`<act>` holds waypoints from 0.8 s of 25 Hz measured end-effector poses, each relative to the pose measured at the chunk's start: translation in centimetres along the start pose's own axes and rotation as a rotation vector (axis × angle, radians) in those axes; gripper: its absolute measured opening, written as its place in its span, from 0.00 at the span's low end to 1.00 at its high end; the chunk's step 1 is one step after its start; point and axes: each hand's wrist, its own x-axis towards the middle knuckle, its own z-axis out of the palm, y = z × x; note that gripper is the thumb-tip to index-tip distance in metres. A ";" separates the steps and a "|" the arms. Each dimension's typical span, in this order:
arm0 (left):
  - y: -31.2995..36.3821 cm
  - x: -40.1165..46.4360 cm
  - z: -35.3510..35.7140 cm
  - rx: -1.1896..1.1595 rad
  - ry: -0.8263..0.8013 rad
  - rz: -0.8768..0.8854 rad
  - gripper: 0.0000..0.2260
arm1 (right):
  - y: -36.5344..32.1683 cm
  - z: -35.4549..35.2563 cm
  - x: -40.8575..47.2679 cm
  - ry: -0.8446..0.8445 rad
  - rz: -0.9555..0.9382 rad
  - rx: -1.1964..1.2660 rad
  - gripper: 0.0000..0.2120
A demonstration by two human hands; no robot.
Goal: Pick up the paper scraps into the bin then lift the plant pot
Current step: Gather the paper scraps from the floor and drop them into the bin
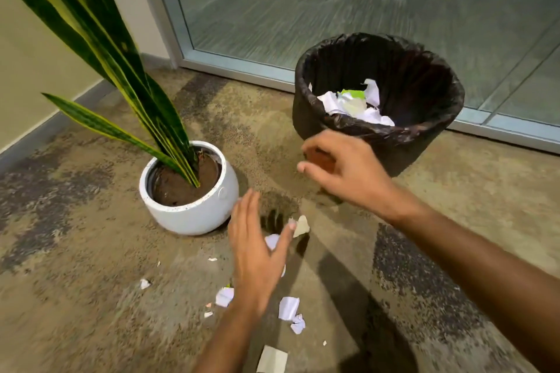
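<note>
While your left hand [254,254] hangs spread and flat-fingered over the floor, holding nothing, its thumb tip sits just beside a beige scrap [301,225], with a white scrap [272,241] showing between thumb and fingers; those look like your nearest targets. Your right hand [342,166] floats loosely curled in front of the near rim of the bin [424,142], and I see nothing held in it, though its fingertips are blurred. To do this step well, I'd bring thumb and forefinger down onto one scrap at a time, pinch at a raised edge rather than pressing flat, and carry it well over the rim before letting go, since such light paper may flutter aside. More paper scraps [288,307] lie scattered on the floor [91,297] nearer you: crumpled white bits, tiny flecks, and a flat cardboard-like piece [272,359]. That floor looks like rough, mottled brown carpet, so thin pieces may cling. A glossy, wrinkled black liner covers the round bin, which already holds crumpled paper. Just left of your left hand stands the plant pot [189,215], a rounded, smooth white bowl shape holding dark soil and stiff, sword-like green leaves; it is not yet lifted.
</note>
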 end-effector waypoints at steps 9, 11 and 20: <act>-10.0 -14.6 -1.5 0.486 -0.528 -0.466 0.50 | 5.9 14.3 -6.3 -0.977 0.279 -0.266 0.67; -11.3 -13.1 -1.1 0.565 -0.532 -0.385 0.59 | 5.4 16.0 -5.1 -0.989 0.200 -0.276 0.66; -12.7 -9.0 -0.4 0.378 -0.393 -0.249 0.38 | -1.6 21.2 -8.6 -0.898 -0.366 -0.221 0.46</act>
